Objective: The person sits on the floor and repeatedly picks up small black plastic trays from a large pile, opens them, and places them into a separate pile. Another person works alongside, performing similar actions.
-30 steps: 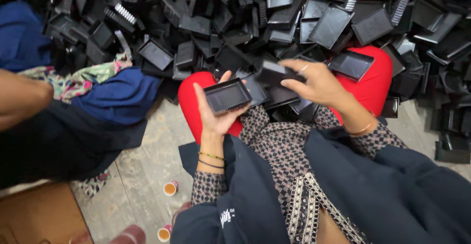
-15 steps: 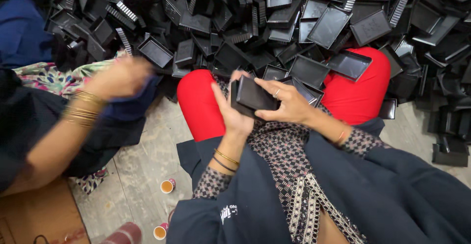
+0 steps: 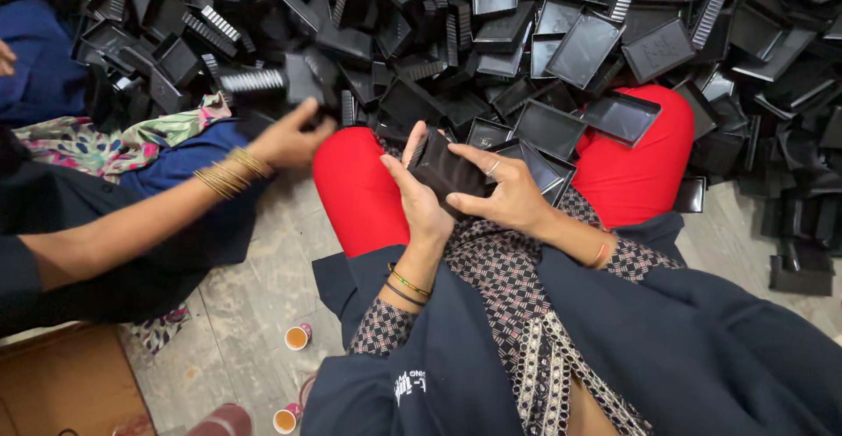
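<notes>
- Two small paper cups of brown drink (image 3: 297, 337) stand on the grey floor at the lower left, set back from the work.
- A co-worker's bangled hand (image 3: 285, 138) reaches from the left into the heap of shallow black plastic trays (image 3: 491, 24), fingers closing on one at its near edge.
- The left hand (image 3: 421, 199) is curled under a small stack of black rectangular plastic trays (image 3: 443, 171), thumb up its side, apparently to brace it.
- The right hand (image 3: 504, 195) clamps the same stack from above and the right, fingers spread, so it sits squeezed between both palms.
- The stack is held over the lap, between red-clad knees (image 3: 355, 190), just short of the heap.
</notes>
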Available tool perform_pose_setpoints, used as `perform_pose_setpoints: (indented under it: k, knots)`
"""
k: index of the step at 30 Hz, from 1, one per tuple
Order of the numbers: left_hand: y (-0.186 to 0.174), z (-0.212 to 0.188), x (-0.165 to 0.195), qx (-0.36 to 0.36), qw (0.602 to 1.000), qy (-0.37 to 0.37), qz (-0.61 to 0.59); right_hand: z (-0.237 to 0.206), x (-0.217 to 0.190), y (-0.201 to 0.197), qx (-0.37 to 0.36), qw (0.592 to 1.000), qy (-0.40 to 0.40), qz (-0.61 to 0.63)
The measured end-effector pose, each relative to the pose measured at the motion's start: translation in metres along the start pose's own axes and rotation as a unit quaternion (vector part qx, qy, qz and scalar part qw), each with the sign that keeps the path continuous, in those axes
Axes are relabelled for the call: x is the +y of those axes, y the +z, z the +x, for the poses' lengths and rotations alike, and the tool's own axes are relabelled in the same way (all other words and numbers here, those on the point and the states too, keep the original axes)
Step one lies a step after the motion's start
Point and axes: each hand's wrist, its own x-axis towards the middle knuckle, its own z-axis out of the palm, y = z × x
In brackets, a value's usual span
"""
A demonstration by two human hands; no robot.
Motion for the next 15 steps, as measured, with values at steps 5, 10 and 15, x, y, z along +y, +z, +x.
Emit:
perform_pose_setpoints:
  k: [5,10,15]
  knots:
    - [0.010,-0.005,0.002,-0.052,0.987,0.108,0.103,0.000,0.016,0.003,0.027,0.996,-0.085,-0.004]
    - [0.018,-0.010,0.026,-0.084,0.994,0.066,0.034,0.007,0.019,0.000,-0.066,0.963,0.036,0.257]
    - [0.015,-0.028,0.065,-0.201,0.958,0.093,0.180,0.031,-0.055,-0.038,-0.111,0.994,-0.009,-0.017]
